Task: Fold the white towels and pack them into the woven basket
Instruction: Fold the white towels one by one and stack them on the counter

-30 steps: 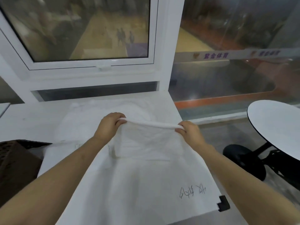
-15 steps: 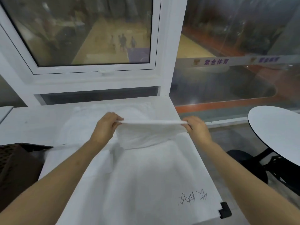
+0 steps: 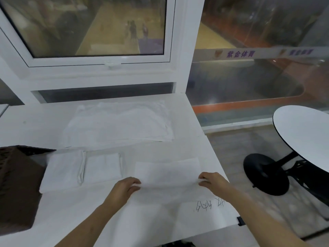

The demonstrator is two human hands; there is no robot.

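Left of the table [image 3: 26,122] stood the woven basket [image 3: 16,186]; beside it lay folded towels [image 3: 71,172]. The left hand [image 3: 124,188] and right hand [image 3: 212,180] pinched a towel [image 3: 167,173]'s near corners. Uneven pulling could skew the fold.

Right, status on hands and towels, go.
Left hand and right hand pinch the near corners of a towel lying flat on the table. Folded towels beside the woven basket. Nothing in the way.
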